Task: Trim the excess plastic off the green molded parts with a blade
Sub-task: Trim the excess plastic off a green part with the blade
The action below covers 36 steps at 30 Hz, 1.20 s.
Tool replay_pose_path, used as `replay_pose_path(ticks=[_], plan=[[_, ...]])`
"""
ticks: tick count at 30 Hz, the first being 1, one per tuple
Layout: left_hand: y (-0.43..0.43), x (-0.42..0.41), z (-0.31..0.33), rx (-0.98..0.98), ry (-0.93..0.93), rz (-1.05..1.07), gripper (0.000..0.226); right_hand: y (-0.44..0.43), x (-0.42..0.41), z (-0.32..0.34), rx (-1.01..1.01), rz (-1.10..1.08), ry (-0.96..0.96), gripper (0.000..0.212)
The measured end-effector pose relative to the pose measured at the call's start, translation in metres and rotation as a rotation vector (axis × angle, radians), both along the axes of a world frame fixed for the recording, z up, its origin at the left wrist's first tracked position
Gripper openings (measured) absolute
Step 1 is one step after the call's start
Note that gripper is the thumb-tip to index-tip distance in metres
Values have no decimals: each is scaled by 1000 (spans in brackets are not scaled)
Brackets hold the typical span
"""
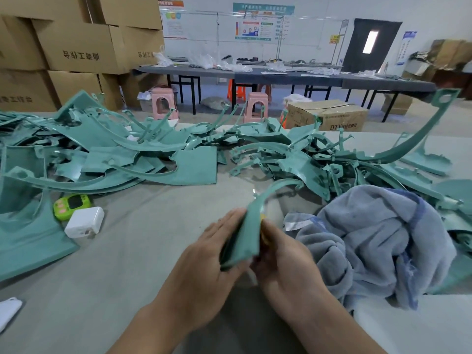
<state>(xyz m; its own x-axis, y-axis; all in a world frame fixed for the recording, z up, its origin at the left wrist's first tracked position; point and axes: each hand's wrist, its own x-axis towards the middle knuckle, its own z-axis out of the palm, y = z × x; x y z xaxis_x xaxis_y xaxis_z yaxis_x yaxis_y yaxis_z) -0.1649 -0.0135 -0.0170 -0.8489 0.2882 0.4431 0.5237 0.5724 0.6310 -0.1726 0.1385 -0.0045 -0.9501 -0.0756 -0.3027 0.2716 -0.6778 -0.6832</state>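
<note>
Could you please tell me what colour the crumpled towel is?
The towel is blue-grey; head view.

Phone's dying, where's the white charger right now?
Head view: the white charger lies on the table, left of the left hand, beside the green device.

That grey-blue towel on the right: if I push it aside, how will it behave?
Probably floppy: the towel lies crumpled in deep soft folds, so it would likely bunch rather than slide whole. It looks light for its bulk. Green parts touch its far edge, so some may drag along.
</note>
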Motion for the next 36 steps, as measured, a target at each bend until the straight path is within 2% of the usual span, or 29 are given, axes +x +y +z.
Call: replay_pose_path(ticks=[1,3,4,5,6,8,9,11,15,17,21,22,23,25,28,29,31,33,34,36], plan=[[1,1,-3,87,37,67,52,2,-1,0,55,-20,10,26],[0,-2,-3,191,110,306,15,8,-2,1,176,-97,39,27],[-3,-8,-5,244,94,431,12,11,-2,1,233,-137,63,29],[-8,-15,-8,293,60,541,27,14,-2,2,307,-175,103,33],[-13,-20,-11,322,17,602,33,15,-2,2,417,-214,174,38],[-21,-21,-12,338,47,565,17,17,-1,4,776,-269,427,41],[-21,-17,-7,274,89,486,12,18,1,6,968,-272,580,38],[-18,-11,-8,125,228,355,41,20,5,5,1190,-219,808,33],[-21,-20,-13,145,135,334,44,16,10,-1,1405,68,920,32],[-25,-24,-16,161,31,274,45,15,6,-6,1486,75,845,36],[-25,-24,-15,208,0,234,42,33,-19,-6,1570,-162,395,45],[-25,-24,-16,207,0,231,42,37,-22,-5,1550,-222,340,45],[-26,-24,-16,202,-5,232,42,40,-24,-5,1496,-244,357,43],[-26,-24,-17,191,-7,233,42,35,-16,-2,1363,-165,525,36],[-25,-25,-18,164,24,246,39,17,-3,-6,1384,21,718,31],[-25,-25,-19,169,18,241,39,16,-6,-8,1440,10,695,33],[-25,-25,-19,176,4,232,40,25,-22,-9,1511,-105,459,37],[-26,-24,-18,182,-4,221,42,42,-35,-9,1400,-222,226,38],[-26,-24,-18,185,-4,217,42,48,-36,-10,1273,-240,241,37],[-25,-23,-17,184,-2,218,43,44,-30,-9,1072,-164,421,29]])
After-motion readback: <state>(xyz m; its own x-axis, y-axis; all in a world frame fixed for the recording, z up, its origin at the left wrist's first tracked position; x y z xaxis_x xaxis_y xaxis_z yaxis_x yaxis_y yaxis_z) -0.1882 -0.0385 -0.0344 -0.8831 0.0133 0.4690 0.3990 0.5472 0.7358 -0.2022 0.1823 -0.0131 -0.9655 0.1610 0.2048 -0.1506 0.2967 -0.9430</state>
